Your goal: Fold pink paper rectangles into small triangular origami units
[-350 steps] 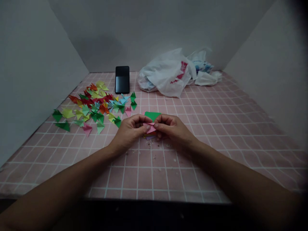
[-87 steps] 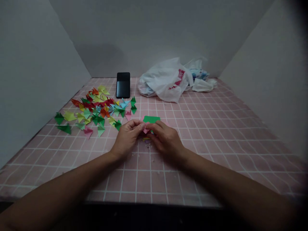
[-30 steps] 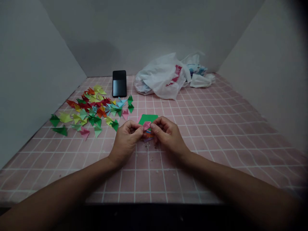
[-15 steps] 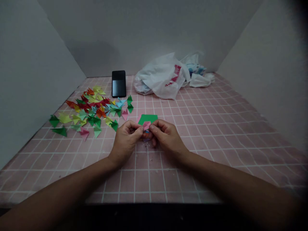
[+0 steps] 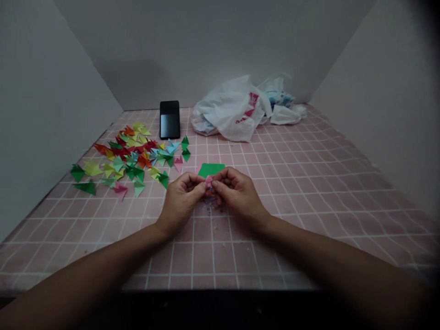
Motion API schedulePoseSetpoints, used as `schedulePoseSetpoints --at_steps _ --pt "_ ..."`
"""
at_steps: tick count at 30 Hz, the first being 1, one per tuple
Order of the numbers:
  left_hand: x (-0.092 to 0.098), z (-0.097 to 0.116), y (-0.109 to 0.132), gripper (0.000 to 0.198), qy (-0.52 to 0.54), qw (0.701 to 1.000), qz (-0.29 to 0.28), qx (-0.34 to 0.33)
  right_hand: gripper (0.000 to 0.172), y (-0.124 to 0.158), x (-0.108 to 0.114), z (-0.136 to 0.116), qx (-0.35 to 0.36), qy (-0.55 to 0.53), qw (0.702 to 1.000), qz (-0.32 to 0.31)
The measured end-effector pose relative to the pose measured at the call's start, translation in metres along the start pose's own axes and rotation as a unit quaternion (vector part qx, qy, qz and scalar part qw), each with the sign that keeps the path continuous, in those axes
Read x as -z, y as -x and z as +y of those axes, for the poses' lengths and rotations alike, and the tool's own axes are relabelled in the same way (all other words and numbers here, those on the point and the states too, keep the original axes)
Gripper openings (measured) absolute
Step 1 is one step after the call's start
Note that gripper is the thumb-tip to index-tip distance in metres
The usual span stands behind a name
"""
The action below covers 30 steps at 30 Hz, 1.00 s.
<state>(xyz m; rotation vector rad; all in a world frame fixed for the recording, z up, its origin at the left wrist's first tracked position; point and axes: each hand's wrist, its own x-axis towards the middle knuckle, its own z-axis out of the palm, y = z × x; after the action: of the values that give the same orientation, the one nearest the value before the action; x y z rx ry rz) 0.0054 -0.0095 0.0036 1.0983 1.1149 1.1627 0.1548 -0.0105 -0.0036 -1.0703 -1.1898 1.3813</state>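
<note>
Between my two hands is a small folded piece of pink paper, pinched from both sides. My left hand grips its left edge with thumb and fingers, and my right hand grips its right edge. Just behind the fingers, green paper lies flat on the table, with a pink sheet showing at its left side. Bits of orange, blue and purple paper show below the pinched fingertips, mostly covered by the hands.
Several folded paper pieces in many colours spread over the left of the pink gridded table. Behind them lies a black phone. White plastic bags rest near the back wall. Walls rise left, right and behind.
The pink paper shows less of its surface between the fingers now. My fingertips have come slightly closer together, and the right fingers have shifted a little to the left.
</note>
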Motion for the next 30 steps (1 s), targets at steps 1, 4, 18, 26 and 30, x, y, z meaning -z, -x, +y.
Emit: schedulePoseSetpoints --at_steps 1,4,18,26,30 --pt "0.0000 0.0001 0.0003 0.022 -0.002 1.000 -0.002 0.001 0.016 0.0004 -0.0001 -0.0006 -0.004 -0.001 1.000 0.002" --pt "-0.0006 0.0003 0.0016 0.022 -0.010 1.000 -0.006 0.002 0.018 0.0017 -0.0004 -0.0020 -0.011 -0.010 1.000 0.006" --pt "-0.0004 0.0005 -0.0011 0.024 -0.016 1.000 0.017 0.010 0.024 0.0007 0.0026 -0.0012 0.003 -0.056 0.998 -0.004" --pt "-0.0007 0.0007 -0.0019 0.027 0.053 0.998 0.001 0.044 0.025 -0.0007 0.0030 0.0001 -0.024 -0.049 0.998 -0.028" --pt "0.0002 -0.0008 -0.0018 0.026 0.049 0.998 -0.011 0.041 0.028 -0.0018 0.0030 0.0028 -0.036 -0.071 0.996 -0.039"
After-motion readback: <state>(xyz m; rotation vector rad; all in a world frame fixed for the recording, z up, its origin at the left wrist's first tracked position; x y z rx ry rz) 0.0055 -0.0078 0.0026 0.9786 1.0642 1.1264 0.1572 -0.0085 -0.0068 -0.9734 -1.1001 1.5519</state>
